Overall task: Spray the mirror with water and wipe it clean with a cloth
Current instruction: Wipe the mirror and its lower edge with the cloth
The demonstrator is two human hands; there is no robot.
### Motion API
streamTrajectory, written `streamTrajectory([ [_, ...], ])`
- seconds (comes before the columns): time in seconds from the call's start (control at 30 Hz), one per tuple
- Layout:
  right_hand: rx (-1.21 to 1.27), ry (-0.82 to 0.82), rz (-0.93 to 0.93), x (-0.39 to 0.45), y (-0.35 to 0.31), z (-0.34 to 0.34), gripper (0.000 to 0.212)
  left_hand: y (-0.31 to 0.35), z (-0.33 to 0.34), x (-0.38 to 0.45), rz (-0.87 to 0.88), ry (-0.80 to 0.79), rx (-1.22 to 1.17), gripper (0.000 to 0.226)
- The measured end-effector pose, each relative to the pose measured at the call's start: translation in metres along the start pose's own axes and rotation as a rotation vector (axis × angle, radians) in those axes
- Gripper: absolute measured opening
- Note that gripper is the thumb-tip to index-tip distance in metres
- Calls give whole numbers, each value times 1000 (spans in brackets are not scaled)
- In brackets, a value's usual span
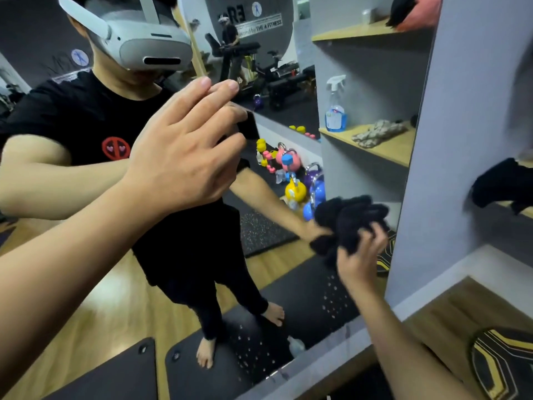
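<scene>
The mirror [86,284] is filling the view from 7 o'clock to 1 o'clock and is reflecting a person in a black shirt and a white headset, standing barefoot on a dark floor mat [302,298]. The left hand [184,151] is lying at 10 o'clock of centre, wide, with straight fingers set flat against the glass and holding nothing. The right hand [360,255] is sitting at 4 o'clock of centre, its fingers curling round a bunched black cloth [349,217], which is pressing against the mirror near its right edge. A grey shelf unit is showing as a reflection at 2 o'clock; its wooden shelf [383,145] is carrying a spray bottle [336,108] and, just beside it at 3 o'clock, a crumpled grey rag [377,132]. Coloured kettlebells [297,186] are showing as a reflection on the floor between the two hands.
</scene>
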State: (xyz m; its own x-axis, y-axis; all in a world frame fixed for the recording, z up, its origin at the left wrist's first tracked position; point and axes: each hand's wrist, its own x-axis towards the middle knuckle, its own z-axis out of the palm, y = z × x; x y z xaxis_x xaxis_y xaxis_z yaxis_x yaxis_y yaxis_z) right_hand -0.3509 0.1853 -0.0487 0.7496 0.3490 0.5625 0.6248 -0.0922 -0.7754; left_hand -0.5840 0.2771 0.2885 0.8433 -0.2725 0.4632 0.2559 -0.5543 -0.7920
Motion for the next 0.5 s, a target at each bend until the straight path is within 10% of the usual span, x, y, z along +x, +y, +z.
streamTrajectory([
  [0.13,164,208,608,92,-2,-23,58,1,-1,-1,3,-18,15,20],
  [0.5,280,226,1131,-78,-59,65,62,2,2,-2,5,11,18,21],
])
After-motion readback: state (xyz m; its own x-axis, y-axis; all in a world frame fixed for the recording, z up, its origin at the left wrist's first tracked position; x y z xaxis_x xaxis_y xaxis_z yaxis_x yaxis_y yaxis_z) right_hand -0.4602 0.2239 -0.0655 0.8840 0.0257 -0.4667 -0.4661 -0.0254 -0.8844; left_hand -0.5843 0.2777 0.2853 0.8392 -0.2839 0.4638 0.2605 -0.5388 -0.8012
